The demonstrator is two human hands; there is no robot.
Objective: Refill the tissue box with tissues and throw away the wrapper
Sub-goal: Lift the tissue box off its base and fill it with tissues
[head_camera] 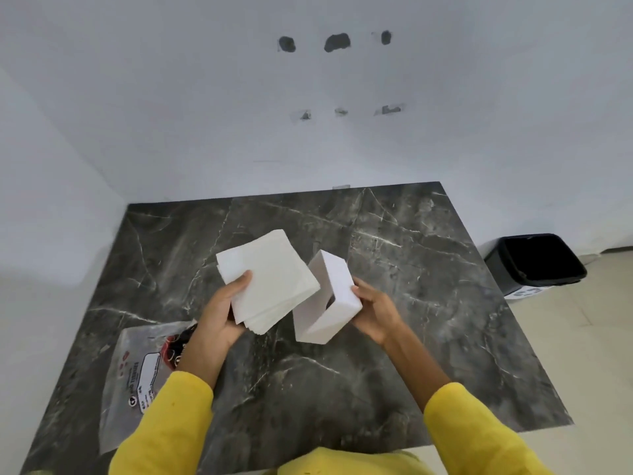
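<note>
At the centre of the frame, above the dark marbled table (394, 255), the left hand (219, 317) holds a stack of white tissues (270, 279). Its grip is clamped on the stack's lower left corner, thumb on top and fingers beneath, so most of the stack extends up and to the right of the hand. Just right of it, the right hand (375, 308) holds the white tissue box (327, 299) tilted, its grip closed on the box's right side with the thumb on the upper face. The box's open side faces the tissues, and the stack's right corner sits at that opening, touching or nearly so. Both things are held off the table. The clear printed wrapper (137, 375) lies flat on the table at the lower left of the frame, partly under the left yellow sleeve (171, 423). A black bin (534, 262) stands on the floor at the right edge, well apart from the table's things.
</note>
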